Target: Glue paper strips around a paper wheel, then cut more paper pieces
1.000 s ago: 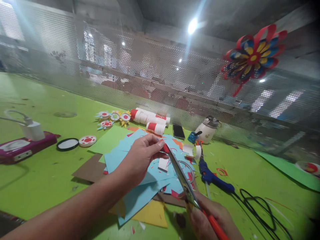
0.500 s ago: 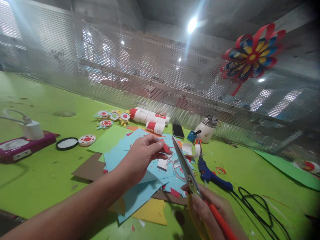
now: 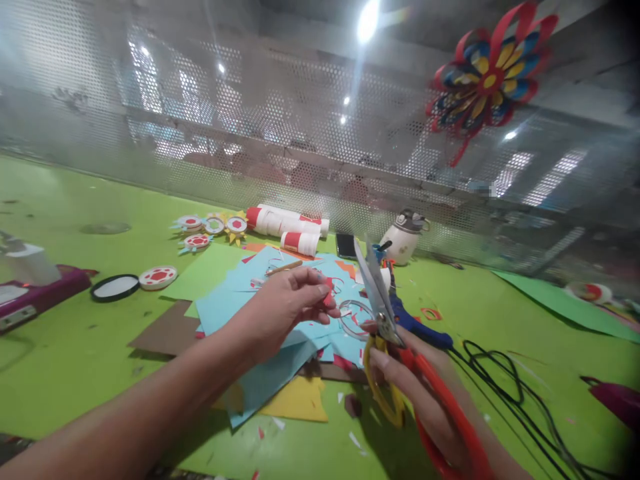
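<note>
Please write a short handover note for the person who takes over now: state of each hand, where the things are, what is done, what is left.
Left hand: closed in a pinch on a small red paper piece, held above the blue paper sheets.
Right hand: grip on the scissors, blades up, shut or nearly so, beside the red piece, not on it.
Nearby: blue glue gun right of the sheets, finished paper rosettes and red-and-white rolls at the back.
Done: scraps lie cut on the green table.
Left: the red piece is not between the blades.

Green table (image 3: 75, 333) w/ blue paper sheets (image 3: 235, 303), brown card (image 3: 167, 330), glue gun (image 3: 417, 325), black cable (image 3: 505, 383), maybe a phone (image 3: 345, 245).
</note>
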{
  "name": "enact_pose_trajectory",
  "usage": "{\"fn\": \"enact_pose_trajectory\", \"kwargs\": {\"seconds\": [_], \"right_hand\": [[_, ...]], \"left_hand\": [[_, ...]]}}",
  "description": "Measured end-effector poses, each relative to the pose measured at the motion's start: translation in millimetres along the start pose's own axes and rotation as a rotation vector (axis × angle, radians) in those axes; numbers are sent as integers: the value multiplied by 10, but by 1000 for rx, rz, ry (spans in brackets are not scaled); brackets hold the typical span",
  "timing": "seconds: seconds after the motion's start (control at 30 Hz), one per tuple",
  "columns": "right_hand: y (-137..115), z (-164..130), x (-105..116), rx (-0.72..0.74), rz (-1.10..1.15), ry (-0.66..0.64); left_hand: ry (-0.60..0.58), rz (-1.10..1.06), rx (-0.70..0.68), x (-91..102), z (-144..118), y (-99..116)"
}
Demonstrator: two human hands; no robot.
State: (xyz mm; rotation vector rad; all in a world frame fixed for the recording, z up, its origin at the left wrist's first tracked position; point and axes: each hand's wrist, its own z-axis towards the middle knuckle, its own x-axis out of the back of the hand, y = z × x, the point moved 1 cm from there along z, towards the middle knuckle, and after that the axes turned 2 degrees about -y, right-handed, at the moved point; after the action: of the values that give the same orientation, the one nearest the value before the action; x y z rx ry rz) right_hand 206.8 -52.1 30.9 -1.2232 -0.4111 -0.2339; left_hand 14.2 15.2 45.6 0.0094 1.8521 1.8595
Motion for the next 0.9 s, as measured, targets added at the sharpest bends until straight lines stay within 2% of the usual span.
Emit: {"fn": "enact_pose_trajectory", "kwargs": {"seconds": [0.13,0.33,0.53,0.67,0.77,0.9], "right_hand": [[69,51,41,-130,114,17],[31,95,83,-3,109,40],[23,94,50,61,-13,12],[23,95,22,89,16,-14],[32,94,8,82,68,-28],[60,74,-12,62,123,-23]], "left_hand": [[-90,46,65,-20,-15,-68],[-243,246,135,-108,-67,-137],[-380,246,143,-163,-92,-176],[-435,265,158,-172,-102,-209],[-422,285,155,-189,-108,-208],[-265,316,96,-193,-100,-176]]}}
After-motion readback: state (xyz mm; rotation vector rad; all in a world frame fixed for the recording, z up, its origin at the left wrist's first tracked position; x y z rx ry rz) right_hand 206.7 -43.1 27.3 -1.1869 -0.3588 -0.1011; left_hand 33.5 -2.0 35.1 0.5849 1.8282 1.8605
